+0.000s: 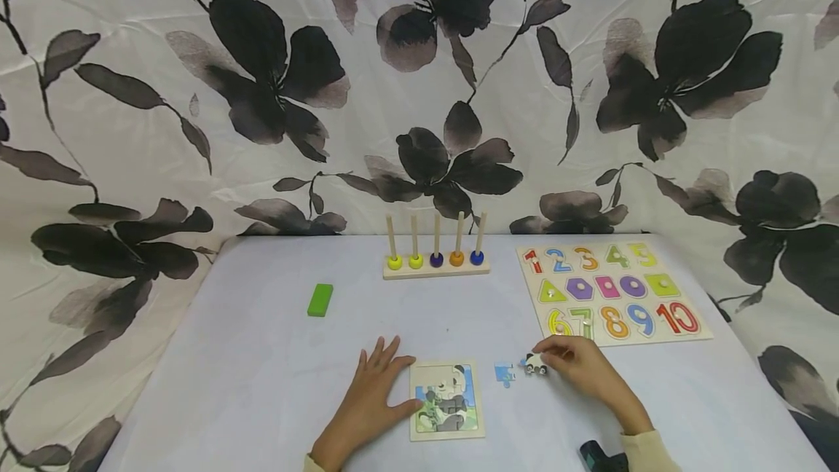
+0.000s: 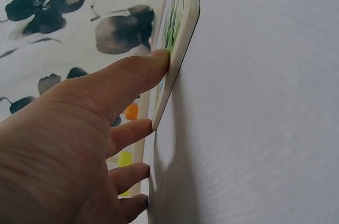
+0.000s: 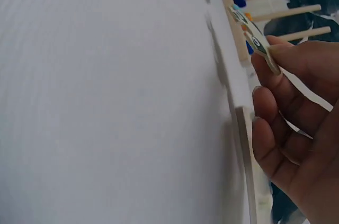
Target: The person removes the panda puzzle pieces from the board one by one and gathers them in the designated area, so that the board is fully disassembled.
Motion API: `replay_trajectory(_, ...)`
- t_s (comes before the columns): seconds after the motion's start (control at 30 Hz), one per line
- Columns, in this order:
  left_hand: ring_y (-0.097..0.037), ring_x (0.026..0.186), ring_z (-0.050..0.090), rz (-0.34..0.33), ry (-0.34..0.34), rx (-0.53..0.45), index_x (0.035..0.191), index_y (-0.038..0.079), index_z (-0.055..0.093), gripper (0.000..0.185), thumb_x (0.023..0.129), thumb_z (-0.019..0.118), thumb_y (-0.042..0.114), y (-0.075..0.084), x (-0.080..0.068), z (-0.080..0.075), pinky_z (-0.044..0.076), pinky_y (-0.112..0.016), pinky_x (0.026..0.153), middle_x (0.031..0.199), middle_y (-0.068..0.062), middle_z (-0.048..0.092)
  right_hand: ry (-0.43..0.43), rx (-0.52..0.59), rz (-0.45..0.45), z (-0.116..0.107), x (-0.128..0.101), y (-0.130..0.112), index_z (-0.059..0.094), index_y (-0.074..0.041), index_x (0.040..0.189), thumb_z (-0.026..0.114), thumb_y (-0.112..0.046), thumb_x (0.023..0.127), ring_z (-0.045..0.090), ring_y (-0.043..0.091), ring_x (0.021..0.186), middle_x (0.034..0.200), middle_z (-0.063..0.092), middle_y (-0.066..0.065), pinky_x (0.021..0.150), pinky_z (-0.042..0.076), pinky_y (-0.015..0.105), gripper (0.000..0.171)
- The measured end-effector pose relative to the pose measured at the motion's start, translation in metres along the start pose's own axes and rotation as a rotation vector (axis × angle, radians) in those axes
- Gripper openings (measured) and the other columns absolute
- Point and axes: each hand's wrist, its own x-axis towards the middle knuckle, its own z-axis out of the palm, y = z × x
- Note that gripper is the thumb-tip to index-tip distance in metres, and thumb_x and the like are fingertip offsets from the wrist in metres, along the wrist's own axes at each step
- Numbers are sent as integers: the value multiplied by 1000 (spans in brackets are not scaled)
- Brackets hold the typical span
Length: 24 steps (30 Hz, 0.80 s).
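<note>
A small panda jigsaw piece (image 1: 535,363) is pinched in the fingertips of the right hand (image 1: 585,368), raised slightly off the table (image 1: 262,384), apparently for carrying. A loose blue piece (image 1: 505,374) lies just beside that hand, toward the left one. The left hand (image 1: 373,399) lies flat, fingers straight, thumb pressed against the edge of the panda puzzle board (image 1: 448,400), seemingly steadying it. Beyond the right hand sits a number board (image 1: 612,293); beyond both, a peg rack (image 1: 435,257); beyond the left, a green block (image 1: 320,299).

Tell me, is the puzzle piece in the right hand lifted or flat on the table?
Lifted. The right hand pinches the puzzle piece at its fingertips, tilted off the table. Another blue piece lies flat beside it.
</note>
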Motion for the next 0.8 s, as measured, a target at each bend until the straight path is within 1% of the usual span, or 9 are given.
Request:
replay_trajectory(0.13, -39, 145, 15, 3, 7, 0, 130, 19, 57, 65, 77, 72, 53, 0, 0, 0, 6, -61, 114, 154, -15, 31, -50, 24, 9, -2, -2, 5, 71, -10, 97, 64, -9, 90, 60, 6, 79, 93, 69, -1, 69, 51, 22, 10)
replay_trajectory(0.23, -39, 145, 15, 1, 8, -3, 130, 19, 57, 65, 77, 73, 53, 0, -1, 0, 6, -61, 114, 154, -15, 31, -66, 31, 14, -2, -2, 8, 71, -9, 97, 64, -9, 90, 60, 5, 78, 93, 69, 0, 68, 51, 22, 10)
replay_trajectory(0.5, -40, 144, 15, 2, 12, -5, 129, 18, 57, 65, 76, 74, 51, 0, 0, 1, 5, -61, 114, 153, -16, 31, -73, 18, 7, 3, 1, 12, 73, -11, 96, 65, -10, 90, 59, 4, 77, 94, 69, 0, 68, 50, 22, 10)
replay_trajectory(0.8, -40, 144, 15, 0, 4, -13, 129, 18, 57, 65, 76, 73, 53, 0, 0, 0, 5, -61, 114, 153, -16, 31, -72, 11, 11, 4, 2, 13, 73, -12, 95, 65, -12, 90, 59, 4, 78, 93, 69, -1, 69, 50, 22, 9)
